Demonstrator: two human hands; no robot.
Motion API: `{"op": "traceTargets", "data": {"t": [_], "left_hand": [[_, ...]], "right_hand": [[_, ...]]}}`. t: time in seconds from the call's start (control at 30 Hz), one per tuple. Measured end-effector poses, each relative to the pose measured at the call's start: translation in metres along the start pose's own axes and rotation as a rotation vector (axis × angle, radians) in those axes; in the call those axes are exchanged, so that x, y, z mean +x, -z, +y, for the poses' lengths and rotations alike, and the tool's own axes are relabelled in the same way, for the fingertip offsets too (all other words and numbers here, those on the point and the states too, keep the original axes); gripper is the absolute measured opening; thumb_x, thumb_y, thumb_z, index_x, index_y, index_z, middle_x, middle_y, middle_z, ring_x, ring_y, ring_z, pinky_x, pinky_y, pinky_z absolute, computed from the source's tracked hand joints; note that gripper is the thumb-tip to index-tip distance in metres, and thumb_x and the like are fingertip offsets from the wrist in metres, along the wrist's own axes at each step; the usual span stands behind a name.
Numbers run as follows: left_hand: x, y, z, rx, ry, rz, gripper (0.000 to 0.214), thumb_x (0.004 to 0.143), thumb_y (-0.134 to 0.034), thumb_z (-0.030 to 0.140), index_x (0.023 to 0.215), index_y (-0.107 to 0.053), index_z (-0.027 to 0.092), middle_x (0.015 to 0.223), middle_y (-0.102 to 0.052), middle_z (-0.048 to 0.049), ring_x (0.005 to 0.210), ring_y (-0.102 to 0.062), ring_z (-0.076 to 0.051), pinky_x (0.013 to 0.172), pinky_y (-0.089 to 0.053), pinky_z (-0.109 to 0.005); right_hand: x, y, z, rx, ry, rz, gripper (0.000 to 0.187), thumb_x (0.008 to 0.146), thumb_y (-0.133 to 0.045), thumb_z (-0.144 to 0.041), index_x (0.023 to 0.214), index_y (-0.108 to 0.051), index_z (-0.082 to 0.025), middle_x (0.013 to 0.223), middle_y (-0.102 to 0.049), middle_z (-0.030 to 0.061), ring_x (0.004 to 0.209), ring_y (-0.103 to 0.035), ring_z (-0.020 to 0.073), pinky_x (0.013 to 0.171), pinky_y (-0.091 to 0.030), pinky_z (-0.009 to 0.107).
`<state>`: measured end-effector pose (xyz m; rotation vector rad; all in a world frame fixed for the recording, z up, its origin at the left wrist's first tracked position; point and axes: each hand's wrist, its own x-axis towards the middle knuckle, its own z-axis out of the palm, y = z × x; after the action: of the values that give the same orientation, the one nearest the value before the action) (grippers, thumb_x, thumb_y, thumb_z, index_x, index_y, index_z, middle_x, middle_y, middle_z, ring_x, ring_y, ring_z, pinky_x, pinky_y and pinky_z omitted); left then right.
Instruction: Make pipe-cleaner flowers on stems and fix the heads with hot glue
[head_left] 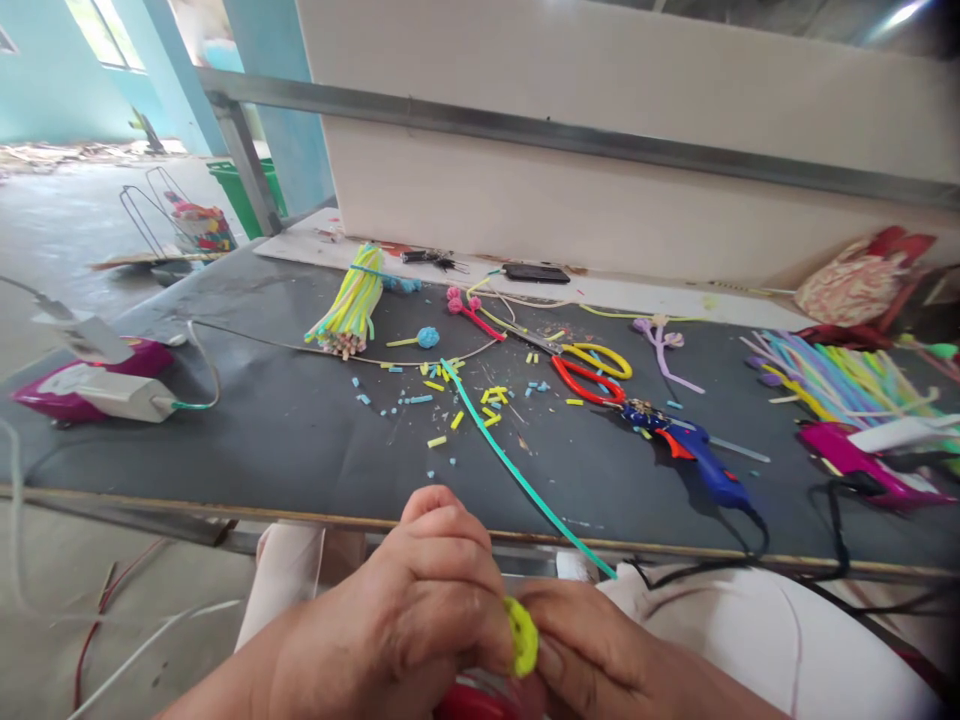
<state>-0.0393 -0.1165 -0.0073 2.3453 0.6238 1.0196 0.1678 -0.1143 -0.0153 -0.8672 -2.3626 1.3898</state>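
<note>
Close to my body, below the table's front edge, my left hand [427,590] is closed, its curled fingers against a curled bright yellow pipe cleaner [523,637]. From the other side my right hand [600,645] pinches the same piece between thumb and fingers. Something red and shiny [480,703] shows beneath my left hand; its kind is hidden. A turquoise pipe cleaner [517,475] runs from the tabletop over the edge, just beyond my hands. Short yellow and blue cut bits [491,400] lie scattered around its far end.
Scissors [592,372] and a blue glue gun [701,455] lie right of the middle. Pipe cleaner bundles stand left [352,305] and lie right [862,375]. Finished-looking blue [427,337] and lilac [664,345] pieces rest behind. Magenta power strips [82,385] with cords sit at the left and right.
</note>
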Motion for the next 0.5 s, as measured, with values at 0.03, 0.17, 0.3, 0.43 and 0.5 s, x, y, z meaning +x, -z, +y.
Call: {"op": "traceTargets", "data": {"t": [0.03,0.17,0.3,0.43,0.5], "left_hand": [[0.001,0.001,0.0,-0.001,-0.002,0.003,0.025,0.081,-0.046,-0.003,0.08,-0.058,0.019,0.075,-0.065,-0.001,0.075,-0.056,-0.012,0.088,-0.039,-0.034],[-0.002,0.003,-0.004,-0.125,0.068,0.2,0.011,0.087,-0.054,0.015,0.081,-0.062,0.019,0.071,-0.061,-0.0011,0.073,-0.055,-0.013,0.08,-0.042,-0.03],[-0.015,-0.008,-0.009,-0.44,0.415,0.469,0.013,0.082,-0.062,0.032,0.079,-0.062,0.02,0.076,-0.055,0.0002,0.073,-0.051,-0.012,0.064,-0.04,-0.022],[-0.027,-0.027,-0.01,-0.823,0.812,0.259,0.034,0.07,-0.069,0.048,0.071,-0.057,0.016,0.064,-0.048,0.003,0.058,-0.04,-0.009,0.053,-0.03,-0.021],[-0.029,-0.034,-0.01,-0.961,0.911,0.188,0.039,0.066,-0.071,0.052,0.073,-0.057,0.015,0.061,-0.046,0.0037,0.055,-0.037,-0.008,0.052,-0.027,-0.021]], "right_hand": [[0.0,-0.001,0.0,0.024,-0.016,0.016,0.051,0.097,-0.021,-0.05,0.075,-0.054,-0.017,0.067,-0.049,0.0001,0.061,-0.049,0.0104,0.06,-0.043,0.02],[-0.002,0.0,0.0,-0.032,0.036,0.028,0.05,0.097,-0.02,-0.049,0.07,-0.05,-0.019,0.063,-0.051,-0.0015,0.06,-0.051,0.0101,0.061,-0.043,0.018],[-0.001,0.002,0.005,-0.278,0.157,0.226,0.049,0.097,-0.018,-0.048,0.077,-0.054,-0.021,0.074,-0.059,0.004,0.071,-0.057,0.0151,0.067,-0.047,0.022],[0.003,0.003,0.015,-0.383,0.269,0.325,0.038,0.098,-0.02,-0.037,0.082,-0.051,-0.021,0.073,-0.058,0.0044,0.065,-0.054,0.0154,0.059,-0.046,0.023],[0.005,0.002,0.018,-0.417,0.297,0.291,0.035,0.098,-0.021,-0.031,0.08,-0.049,-0.021,0.072,-0.056,0.0038,0.064,-0.052,0.0151,0.057,-0.045,0.024]]}}
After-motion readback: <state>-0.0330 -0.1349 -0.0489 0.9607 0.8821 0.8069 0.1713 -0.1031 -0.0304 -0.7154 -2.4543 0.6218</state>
